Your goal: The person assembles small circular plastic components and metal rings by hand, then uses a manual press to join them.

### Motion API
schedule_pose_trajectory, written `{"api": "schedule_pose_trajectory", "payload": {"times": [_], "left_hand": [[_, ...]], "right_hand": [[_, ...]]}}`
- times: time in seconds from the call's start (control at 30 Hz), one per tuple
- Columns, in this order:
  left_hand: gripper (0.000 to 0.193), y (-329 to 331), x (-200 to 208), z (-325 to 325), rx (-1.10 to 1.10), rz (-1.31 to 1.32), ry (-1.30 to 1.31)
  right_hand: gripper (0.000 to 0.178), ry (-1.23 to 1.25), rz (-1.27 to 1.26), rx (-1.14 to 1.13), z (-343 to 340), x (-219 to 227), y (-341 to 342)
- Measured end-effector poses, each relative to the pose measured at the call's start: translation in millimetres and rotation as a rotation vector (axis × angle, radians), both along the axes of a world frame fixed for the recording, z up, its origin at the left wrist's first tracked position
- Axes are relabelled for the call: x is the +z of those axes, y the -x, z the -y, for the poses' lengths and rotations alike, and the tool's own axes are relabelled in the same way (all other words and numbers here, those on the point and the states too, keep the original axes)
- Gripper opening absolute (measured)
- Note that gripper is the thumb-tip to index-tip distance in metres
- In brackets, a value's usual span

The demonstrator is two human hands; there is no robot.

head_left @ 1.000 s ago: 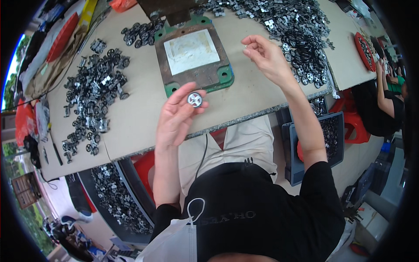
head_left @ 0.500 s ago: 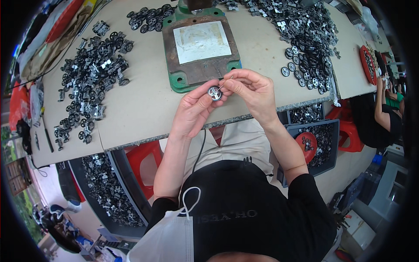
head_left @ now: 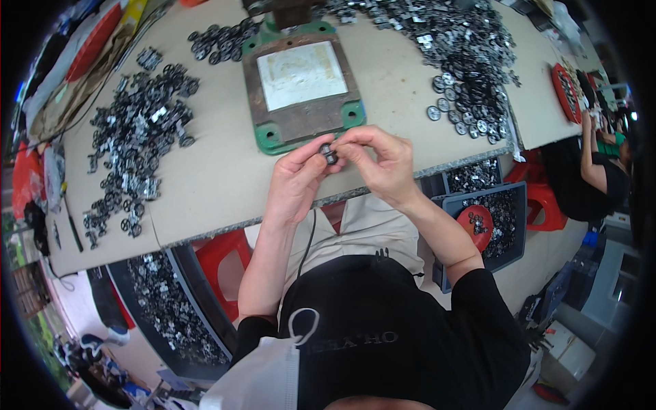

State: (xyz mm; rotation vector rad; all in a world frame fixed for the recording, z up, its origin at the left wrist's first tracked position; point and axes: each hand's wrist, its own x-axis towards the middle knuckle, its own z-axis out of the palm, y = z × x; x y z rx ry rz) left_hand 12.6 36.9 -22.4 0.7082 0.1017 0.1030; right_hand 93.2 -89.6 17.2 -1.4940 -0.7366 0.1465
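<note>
Close to the table's near edge, my left hand pinches a small black toy wheel between thumb and fingers. The wheel is turned so that its edge mostly shows. My right hand is closed at the wheel's right side, thumb and forefinger pressed together. A thin metal rod showed in those fingers a moment before; now they mostly hide it. Just beyond both hands stands a press with a green base, a white sheet lying on its bed.
Wheeled assemblies lie heaped on the left, loose wheels and metal parts on the right. Below the table edge are a left grey bin and a right grey bin with a red bowl. Another person sits far right.
The wheel has turned from showing its spoked face to showing its edge. My right hand has shifted slightly left and down, and the rod is no longer plain to see.
</note>
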Motion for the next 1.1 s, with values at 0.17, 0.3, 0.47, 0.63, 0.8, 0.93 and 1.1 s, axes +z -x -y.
{"api": "schedule_pose_trajectory", "payload": {"times": [0.17, 0.3, 0.47, 0.63, 0.8, 0.93, 1.1], "left_hand": [[0.030, 6.9, -1.1, -4.7, 0.019, -0.007, 0.063], [0.034, 5.4, -4.7, -4.5, -0.007, -0.020, 0.123], [0.035, 5.4, 0.8, -4.2, -0.019, -0.044, 0.112], [0.039, 5.6, -1.7, -3.2, -0.020, -0.031, 0.069], [0.033, 5.8, 1.2, -3.1, 0.015, -0.056, 0.097], [0.031, 3.7, 11.4, 6.7, 0.087, -0.110, 0.003], [0.031, 0.2, 25.7, 18.1, 0.137, -0.169, -0.187]], "right_hand": [[0.008, 0.014, -0.105, 0.168, -0.2, 4.7, -3.1], [0.018, 0.018, -0.449, 0.366, 8.0, 18.5, -39.8], [0.019, 0.672, 0.570, -0.570, 28.4, -0.9, -171.1], [0.025, 0.905, 0.884, -0.789, 39.6, -17.0, -221.5], [0.020, 0.607, 0.372, -0.487, 34.5, 8.4, -183.0], [0.023, 0.201, -0.238, -0.046, 43.8, 16.1, -122.9], [0.025, 0.120, -0.475, 0.195, 48.5, 18.0, -69.0]]}}
